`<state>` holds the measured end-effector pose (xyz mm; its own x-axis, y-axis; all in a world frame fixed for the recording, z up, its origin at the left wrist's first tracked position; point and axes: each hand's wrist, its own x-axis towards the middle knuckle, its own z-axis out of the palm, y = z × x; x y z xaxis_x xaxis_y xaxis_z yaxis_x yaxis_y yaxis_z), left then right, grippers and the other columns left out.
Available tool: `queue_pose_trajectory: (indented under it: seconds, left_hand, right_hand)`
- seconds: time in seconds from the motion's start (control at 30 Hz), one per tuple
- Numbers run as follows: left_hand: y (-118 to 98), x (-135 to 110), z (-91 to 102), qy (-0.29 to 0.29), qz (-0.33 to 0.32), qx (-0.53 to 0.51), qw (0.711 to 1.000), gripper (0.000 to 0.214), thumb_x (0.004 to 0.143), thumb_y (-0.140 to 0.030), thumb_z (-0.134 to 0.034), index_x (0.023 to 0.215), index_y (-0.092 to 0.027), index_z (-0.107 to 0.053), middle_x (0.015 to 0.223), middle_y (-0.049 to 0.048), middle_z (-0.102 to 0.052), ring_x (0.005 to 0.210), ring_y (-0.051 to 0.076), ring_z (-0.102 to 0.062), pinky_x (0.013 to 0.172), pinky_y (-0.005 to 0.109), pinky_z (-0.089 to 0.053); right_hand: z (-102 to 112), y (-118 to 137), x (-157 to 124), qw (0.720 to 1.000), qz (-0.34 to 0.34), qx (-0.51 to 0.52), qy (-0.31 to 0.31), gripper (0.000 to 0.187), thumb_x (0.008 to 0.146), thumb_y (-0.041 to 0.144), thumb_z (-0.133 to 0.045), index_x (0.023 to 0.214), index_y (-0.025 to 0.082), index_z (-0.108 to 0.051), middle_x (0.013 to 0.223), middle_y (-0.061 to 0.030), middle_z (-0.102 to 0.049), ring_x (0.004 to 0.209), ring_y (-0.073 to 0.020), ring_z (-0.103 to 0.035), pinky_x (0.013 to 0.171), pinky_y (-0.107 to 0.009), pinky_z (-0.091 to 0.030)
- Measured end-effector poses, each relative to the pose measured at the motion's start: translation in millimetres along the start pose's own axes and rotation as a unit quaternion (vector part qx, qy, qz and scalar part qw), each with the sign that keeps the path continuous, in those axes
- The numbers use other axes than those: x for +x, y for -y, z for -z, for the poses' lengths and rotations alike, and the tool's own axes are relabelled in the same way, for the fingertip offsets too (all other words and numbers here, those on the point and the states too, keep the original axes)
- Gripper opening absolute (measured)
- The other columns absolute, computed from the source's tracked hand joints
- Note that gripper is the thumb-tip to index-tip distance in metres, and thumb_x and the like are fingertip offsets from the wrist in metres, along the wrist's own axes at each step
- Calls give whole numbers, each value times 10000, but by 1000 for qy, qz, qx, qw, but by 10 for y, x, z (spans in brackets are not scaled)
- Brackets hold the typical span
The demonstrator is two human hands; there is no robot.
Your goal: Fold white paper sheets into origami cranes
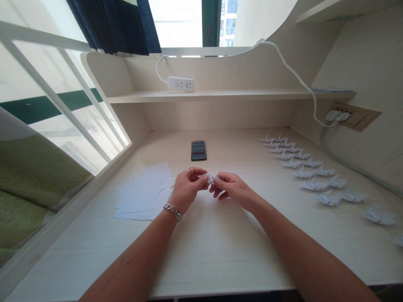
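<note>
My left hand (186, 189) and my right hand (231, 189) meet over the middle of the pale wooden desk (201, 251). Both pinch a small folded piece of white paper (210, 178) between their fingertips. The paper is mostly hidden by the fingers. My left hand wears a ring and a metal bracelet at the wrist. A loose stack of white paper sheets (143, 193) lies just left of my left hand.
Several folded white paper cranes (310, 172) lie in rows on the right of the desk. A dark phone (198, 151) rests behind my hands. A white power strip (180, 84) sits on the shelf, and its cable runs to a wall socket (341, 115) at the right.
</note>
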<state>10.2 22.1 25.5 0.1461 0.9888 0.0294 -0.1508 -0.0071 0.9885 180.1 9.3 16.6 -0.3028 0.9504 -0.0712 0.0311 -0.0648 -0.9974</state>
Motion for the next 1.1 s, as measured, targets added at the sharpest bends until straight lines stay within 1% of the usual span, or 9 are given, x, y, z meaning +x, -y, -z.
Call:
queue_pose_trajectory:
  seconds: [0.1,0.17,0.27,0.37,0.53,0.67,0.8,0.93,1.1]
  left_hand:
    - [-50,-3,16,28,77,-100,992,378,601,-218,-844,902,-141,-627,703,26,-679,626,126,-640,655,269,-517]
    - [-66,-6,21,39,103,-114,987,376,594,-192,-839,902,-138,-631,730,30,-676,629,114,-631,649,255,-505]
    - [-71,-7,21,54,119,-87,988,303,608,-199,-819,844,-138,-639,692,19,-647,604,97,-596,598,228,-470]
    - [-71,-12,14,81,144,-52,985,201,667,-252,-766,711,-143,-603,586,2,-590,514,78,-524,501,200,-390]
    - [-63,-28,5,133,195,-2,972,284,767,-386,-643,626,-147,-579,506,13,-545,419,84,-452,411,205,-303]
    - [-39,-27,5,165,196,-13,966,355,800,-455,-613,635,-141,-590,506,11,-534,415,84,-446,402,202,-304]
    - [-40,-23,0,161,194,-65,965,293,755,-384,-698,663,-129,-587,552,-4,-535,461,70,-473,429,176,-336]
    - [-50,-38,-30,166,154,-136,965,254,757,-334,-736,726,-110,-621,628,10,-577,550,64,-519,530,170,-422]
    - [-12,-55,-71,167,111,-205,958,243,800,-326,-710,738,-103,-633,655,19,-591,581,71,-537,581,188,-453]
  right_hand:
    - [3,49,-26,995,-20,96,16,289,791,462,-655,783,176,-613,802,-50,-676,664,-141,-623,599,-254,-497]
    - [4,70,-37,992,-24,119,23,261,781,428,-670,772,172,-618,784,-42,-662,665,-139,-617,598,-250,-495]
    - [1,86,-42,992,-25,118,23,223,783,373,-659,728,160,-621,737,-37,-636,655,-134,-598,588,-242,-484]
    - [2,86,-38,992,-33,116,20,210,781,334,-639,680,151,-617,685,-32,-611,616,-127,-571,565,-243,-467]
    - [9,75,-32,991,-49,124,21,222,776,332,-635,664,141,-620,628,-18,-580,551,-112,-528,515,-236,-423]
    - [4,76,-31,987,-58,142,38,235,771,338,-651,663,131,-621,618,-12,-559,536,-99,-502,493,-223,-397]
    - [10,76,-26,980,-68,180,51,224,768,330,-670,708,115,-656,645,-13,-555,550,-91,-500,506,-217,-404]
    - [23,58,-14,967,-57,240,70,210,783,318,-672,731,114,-669,655,-14,-566,559,-87,-512,536,-212,-429]
    - [1,35,-2,944,-19,319,83,199,813,309,-668,745,122,-680,632,-15,-582,577,-88,-537,559,-196,-440]
